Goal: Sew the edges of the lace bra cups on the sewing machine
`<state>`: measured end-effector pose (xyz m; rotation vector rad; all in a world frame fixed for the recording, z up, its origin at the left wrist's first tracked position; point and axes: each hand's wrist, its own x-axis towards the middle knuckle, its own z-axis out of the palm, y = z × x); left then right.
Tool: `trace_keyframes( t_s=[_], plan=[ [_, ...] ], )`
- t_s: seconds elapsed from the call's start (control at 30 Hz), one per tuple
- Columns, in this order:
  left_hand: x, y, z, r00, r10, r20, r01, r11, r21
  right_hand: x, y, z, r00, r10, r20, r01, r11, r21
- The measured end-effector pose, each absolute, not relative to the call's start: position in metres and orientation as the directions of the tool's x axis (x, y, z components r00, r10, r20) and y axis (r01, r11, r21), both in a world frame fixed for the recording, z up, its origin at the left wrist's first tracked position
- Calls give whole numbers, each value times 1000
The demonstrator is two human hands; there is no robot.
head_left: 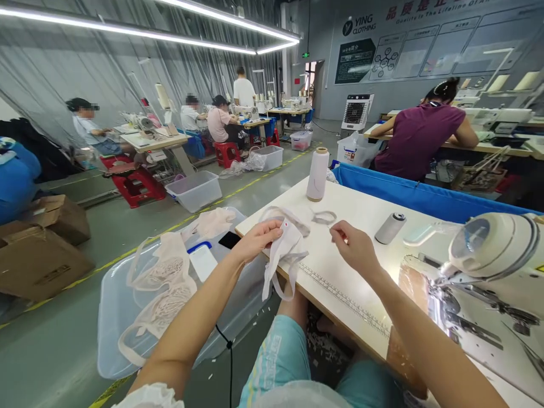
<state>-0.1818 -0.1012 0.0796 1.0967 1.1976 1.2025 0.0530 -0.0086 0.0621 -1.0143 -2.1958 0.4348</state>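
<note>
My left hand [258, 238] is closed on a white garment piece with straps [285, 249], which hangs over the front edge of the cream worktable [361, 212]. My right hand [353, 247] is pinched shut just right of it, above the table; what it pinches is too small to name. A loop of white strap [323, 217] lies on the table beyond both hands. A printed ruler strip [340, 294] runs along the table edge under my right forearm.
A white sewing machine [493, 249] stands at the right. A tall thread cone [318, 174] and a lying grey spool [390, 228] sit on the table. A clear plastic bin [123, 306] with beige garments is at my left. Cardboard boxes, red stools and several seated workers fill the room.
</note>
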Motion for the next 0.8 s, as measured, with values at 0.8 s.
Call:
trace_keyframes(
  t_s=[0.8],
  plan=[
    [43, -42, 20, 52, 989, -139, -434, 148, 889, 180, -45, 25, -55, 958, 283, 563, 264, -783]
  ],
)
